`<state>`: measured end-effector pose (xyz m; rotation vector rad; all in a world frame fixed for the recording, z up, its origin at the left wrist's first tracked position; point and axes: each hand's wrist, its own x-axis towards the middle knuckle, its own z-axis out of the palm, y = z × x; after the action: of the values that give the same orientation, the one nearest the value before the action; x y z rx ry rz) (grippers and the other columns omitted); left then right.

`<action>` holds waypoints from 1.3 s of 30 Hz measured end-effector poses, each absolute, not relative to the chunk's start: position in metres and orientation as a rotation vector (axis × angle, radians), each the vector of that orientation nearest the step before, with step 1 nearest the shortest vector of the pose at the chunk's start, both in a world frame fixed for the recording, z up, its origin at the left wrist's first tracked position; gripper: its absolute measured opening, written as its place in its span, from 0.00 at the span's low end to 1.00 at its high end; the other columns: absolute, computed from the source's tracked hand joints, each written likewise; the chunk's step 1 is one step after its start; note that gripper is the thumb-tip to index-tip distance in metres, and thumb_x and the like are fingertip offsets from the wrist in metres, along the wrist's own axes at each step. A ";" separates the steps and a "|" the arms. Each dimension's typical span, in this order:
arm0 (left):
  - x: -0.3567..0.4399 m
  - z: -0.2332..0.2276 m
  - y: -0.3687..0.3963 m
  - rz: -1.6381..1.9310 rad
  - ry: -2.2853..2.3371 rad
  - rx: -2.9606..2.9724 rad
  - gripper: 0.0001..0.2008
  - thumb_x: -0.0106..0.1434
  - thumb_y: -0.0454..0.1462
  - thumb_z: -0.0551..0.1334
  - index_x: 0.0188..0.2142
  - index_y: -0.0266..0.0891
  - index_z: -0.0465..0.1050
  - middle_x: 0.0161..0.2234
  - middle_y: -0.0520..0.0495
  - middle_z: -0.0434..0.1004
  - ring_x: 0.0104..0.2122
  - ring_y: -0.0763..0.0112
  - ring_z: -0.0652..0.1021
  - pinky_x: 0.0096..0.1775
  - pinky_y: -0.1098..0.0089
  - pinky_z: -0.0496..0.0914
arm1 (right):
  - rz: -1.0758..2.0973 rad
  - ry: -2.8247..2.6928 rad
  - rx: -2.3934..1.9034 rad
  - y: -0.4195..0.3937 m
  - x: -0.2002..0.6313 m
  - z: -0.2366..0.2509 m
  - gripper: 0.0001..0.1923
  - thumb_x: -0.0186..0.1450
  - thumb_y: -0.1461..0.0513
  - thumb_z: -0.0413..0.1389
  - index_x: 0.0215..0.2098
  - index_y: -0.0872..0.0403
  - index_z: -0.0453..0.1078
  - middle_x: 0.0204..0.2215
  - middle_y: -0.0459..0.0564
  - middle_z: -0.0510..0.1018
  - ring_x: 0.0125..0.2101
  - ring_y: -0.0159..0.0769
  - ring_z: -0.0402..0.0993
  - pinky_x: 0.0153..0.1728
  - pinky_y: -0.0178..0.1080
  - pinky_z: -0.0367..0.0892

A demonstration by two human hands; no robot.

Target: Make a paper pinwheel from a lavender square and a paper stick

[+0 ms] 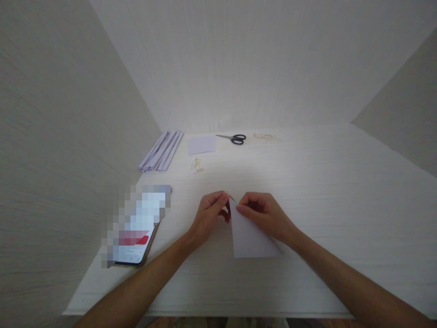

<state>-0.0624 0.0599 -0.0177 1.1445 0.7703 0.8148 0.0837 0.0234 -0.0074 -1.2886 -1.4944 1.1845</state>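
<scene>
Left hand (pixel 209 212) and right hand (pixel 260 213) are seen just below the centre of the frame, fingertips drawn together at 1 spot. Both are pinched on the top corner of a folded paper (pixel 248 237); the thumb and forefinger of each are closed on that point, the other fingers curled under.

The paper is a pale triangular piece, its apex held up between the 2 hands, its broad base resting on the surface (pixel 324 191) towards the lower edge of the frame. Its long axis runs from the pinched corner down and slightly right. Most of the sheet lies under the right hand and wrist, so the right hand is the nearer to its body; the left touches only the tip.

Further out, a phone (pixel 136 228) is noted at lower left, its screen blurred. Towards the upper left, a bundle of folded paper strips (pixel 161 151) is laid out, with a small flat sheet (pixel 202 144) beside it, black-handled scissors (pixel 234 138) to its right, and a few small pale clips (pixel 196 165) just below the sheet.
</scene>
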 end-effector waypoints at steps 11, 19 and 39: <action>-0.060 -0.013 0.057 0.860 1.013 1.480 0.16 0.53 0.41 0.57 0.14 0.35 0.62 0.12 0.55 0.61 0.16 0.81 0.64 0.20 0.77 0.58 | 1.164 -1.522 -1.299 0.022 0.081 -0.006 0.08 0.56 0.62 0.51 0.20 0.56 0.64 0.17 0.43 0.64 0.19 0.25 0.57 0.18 0.29 0.54; -0.059 -0.011 0.056 0.821 1.041 1.575 0.16 0.55 0.38 0.54 0.14 0.35 0.60 0.13 0.55 0.60 0.16 0.81 0.63 0.20 0.78 0.57 | 1.278 -1.465 -1.333 0.023 0.082 -0.006 0.09 0.54 0.60 0.52 0.19 0.57 0.63 0.17 0.43 0.65 0.19 0.25 0.57 0.18 0.30 0.53; -0.059 -0.013 0.058 0.825 0.932 1.251 0.17 0.54 0.42 0.56 0.14 0.34 0.63 0.12 0.54 0.62 0.15 0.80 0.65 0.18 0.77 0.60 | 1.682 -1.207 -1.349 0.020 0.082 -0.009 0.18 0.47 0.53 0.59 0.14 0.59 0.62 0.11 0.38 0.55 0.14 0.21 0.47 0.16 0.32 0.41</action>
<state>-0.0592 0.0577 -0.0130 1.2508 0.9324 0.8250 0.0816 0.0200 -0.0085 -1.3488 -1.2073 1.6815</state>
